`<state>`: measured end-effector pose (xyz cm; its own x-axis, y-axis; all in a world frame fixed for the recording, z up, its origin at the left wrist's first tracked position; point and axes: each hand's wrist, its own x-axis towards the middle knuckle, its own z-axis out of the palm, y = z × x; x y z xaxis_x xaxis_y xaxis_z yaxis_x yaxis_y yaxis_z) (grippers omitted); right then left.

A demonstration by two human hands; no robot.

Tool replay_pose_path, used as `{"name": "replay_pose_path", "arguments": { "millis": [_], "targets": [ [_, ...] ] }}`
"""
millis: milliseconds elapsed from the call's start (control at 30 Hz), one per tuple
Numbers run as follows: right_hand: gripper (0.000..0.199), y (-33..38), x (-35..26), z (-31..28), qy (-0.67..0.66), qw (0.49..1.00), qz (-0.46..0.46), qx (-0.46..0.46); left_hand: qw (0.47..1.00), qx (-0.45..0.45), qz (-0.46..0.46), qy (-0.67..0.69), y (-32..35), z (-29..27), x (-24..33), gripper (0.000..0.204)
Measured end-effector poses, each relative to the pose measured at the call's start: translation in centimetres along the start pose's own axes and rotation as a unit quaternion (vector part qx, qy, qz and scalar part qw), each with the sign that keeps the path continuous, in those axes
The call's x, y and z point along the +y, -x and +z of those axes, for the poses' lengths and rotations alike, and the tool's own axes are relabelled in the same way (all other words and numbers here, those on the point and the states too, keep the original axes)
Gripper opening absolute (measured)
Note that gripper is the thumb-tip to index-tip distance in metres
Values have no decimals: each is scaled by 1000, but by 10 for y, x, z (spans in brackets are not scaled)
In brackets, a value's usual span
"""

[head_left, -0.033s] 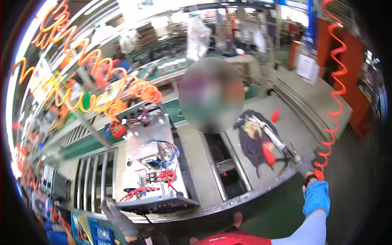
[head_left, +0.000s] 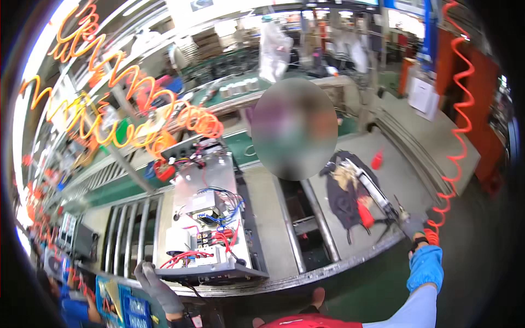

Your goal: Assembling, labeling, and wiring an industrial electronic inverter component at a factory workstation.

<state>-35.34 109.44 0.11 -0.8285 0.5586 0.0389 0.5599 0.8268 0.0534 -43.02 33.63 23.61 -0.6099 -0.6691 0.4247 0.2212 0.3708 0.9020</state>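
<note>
An open metal chassis [head_left: 210,218] with red, blue and black wiring lies on the bench in front of me. My left hand [head_left: 157,291], in a grey glove, rests by the chassis's front left corner; its grip is unclear. Far to the right, my right hand [head_left: 413,227], grey-gloved with a blue cuff, is closed on the end of a long black and silver air tool [head_left: 377,197]. That tool lies across a dark cloth [head_left: 340,194] near the bench edge. A red coiled hose [head_left: 456,142] hangs down to my right hand.
A slot with rails [head_left: 306,218] runs through the bench between chassis and cloth. A small red bottle [head_left: 377,159] stands behind the cloth. Orange coiled hoses [head_left: 136,120] hang at the upper left. A person stands across the bench. Blue boxes [head_left: 117,300] sit at the lower left.
</note>
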Motion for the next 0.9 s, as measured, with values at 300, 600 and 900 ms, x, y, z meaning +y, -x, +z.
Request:
{"name": "replay_pose_path", "arguments": {
  "millis": [300,600,900],
  "targets": [
    [29,-139,-44,14,-32,989,-58,131,997,27,24,-67,-3,16,-11,39],
    [19,51,-255,-421,-48,751,-651,96,997,56,-13,58,-6,-1,-23,35],
    [23,163,-304,-433,-99,755,-636,128,995,95,-9,29,7,8,2,38]
  ]
}}
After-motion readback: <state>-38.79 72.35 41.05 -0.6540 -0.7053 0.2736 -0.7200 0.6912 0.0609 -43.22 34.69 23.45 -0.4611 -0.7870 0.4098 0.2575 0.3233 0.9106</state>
